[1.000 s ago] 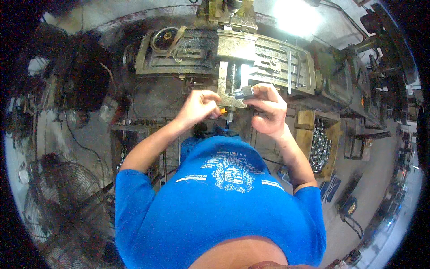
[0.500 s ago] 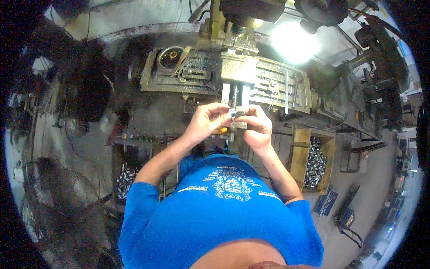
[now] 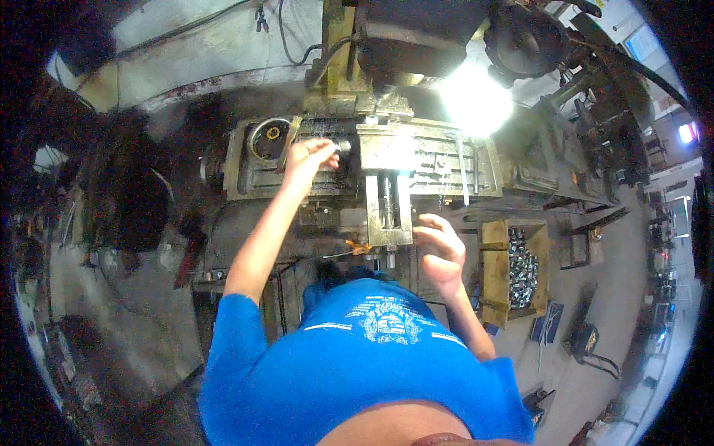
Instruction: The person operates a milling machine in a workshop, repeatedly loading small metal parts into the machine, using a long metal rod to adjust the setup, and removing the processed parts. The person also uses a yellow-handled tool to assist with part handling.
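My left hand (image 3: 312, 154) is stretched out over the left part of the machine table (image 3: 256, 175). Its fingers are pinched on a small grey metal cylinder (image 3: 343, 146), just left of the bright machine vise (image 3: 385, 149). My right hand (image 3: 442, 251) is beside the near end of the vise's slide (image 3: 391, 236), fingers loosely bent and apart, with nothing visible in them. Between the slide's rails a threaded screw (image 3: 387, 199) shows.
A handwheel (image 3: 271, 139) lies on the table's left, a long metal bar (image 3: 462, 167) on its right. An orange-handled tool (image 3: 358, 247) is below the table edge. The wooden box (image 3: 494, 271) at right holds several shiny metal parts. A lamp (image 3: 476, 100) glares behind.
My hands have parted from in front of the vise. The left has moved away and leftward with the metal piece; the right has come nearer to my body. The view has also shifted.
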`<state>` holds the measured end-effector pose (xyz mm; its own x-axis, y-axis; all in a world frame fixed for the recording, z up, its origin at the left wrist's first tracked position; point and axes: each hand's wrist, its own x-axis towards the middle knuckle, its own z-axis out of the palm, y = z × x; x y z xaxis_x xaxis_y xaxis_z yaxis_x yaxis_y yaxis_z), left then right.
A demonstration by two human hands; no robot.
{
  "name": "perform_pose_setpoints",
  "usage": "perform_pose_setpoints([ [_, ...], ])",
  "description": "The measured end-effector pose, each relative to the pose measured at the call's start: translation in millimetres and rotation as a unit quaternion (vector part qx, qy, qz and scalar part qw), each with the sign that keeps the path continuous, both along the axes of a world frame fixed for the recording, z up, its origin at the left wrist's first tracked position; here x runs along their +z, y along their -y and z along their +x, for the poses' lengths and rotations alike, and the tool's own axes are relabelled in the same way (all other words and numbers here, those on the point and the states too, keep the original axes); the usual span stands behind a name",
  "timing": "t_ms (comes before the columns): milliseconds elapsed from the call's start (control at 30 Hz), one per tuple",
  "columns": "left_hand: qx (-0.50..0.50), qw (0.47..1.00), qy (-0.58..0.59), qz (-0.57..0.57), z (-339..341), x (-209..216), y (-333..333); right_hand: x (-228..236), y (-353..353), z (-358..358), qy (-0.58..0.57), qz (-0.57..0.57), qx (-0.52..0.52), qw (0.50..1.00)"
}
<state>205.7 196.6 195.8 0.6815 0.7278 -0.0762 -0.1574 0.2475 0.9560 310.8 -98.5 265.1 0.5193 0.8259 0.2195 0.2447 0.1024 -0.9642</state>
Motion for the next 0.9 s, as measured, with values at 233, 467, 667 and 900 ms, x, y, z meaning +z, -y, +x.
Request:
perform_pose_setpoints([
  [233, -0.016, 0.998, -0.014, 0.062, 61.2, -24.8, -67.1, -37.2, 60.7, -3.0, -0.082, -0.034, -0.11, 0.99],
  [467, -0.033, 0.999, 0.006, 0.039, 70.4, -34.0, -59.3, -46.6, 87.2, 2.4, -0.116, -0.058, -0.172, 0.977],
  [667, -0.017, 1.0, 0.016, 0.021, 82.4, -43.5, -62.7, -44.6, 90.9, 26.0, -0.088, -0.078, -0.157, 0.981],
  [900, -0.001, 0.883, -0.286, 0.373, 64.6, -17.8, -69.0, -61.5, 98.3, 35.2, -0.013, -0.122, -0.163, 0.979],
])
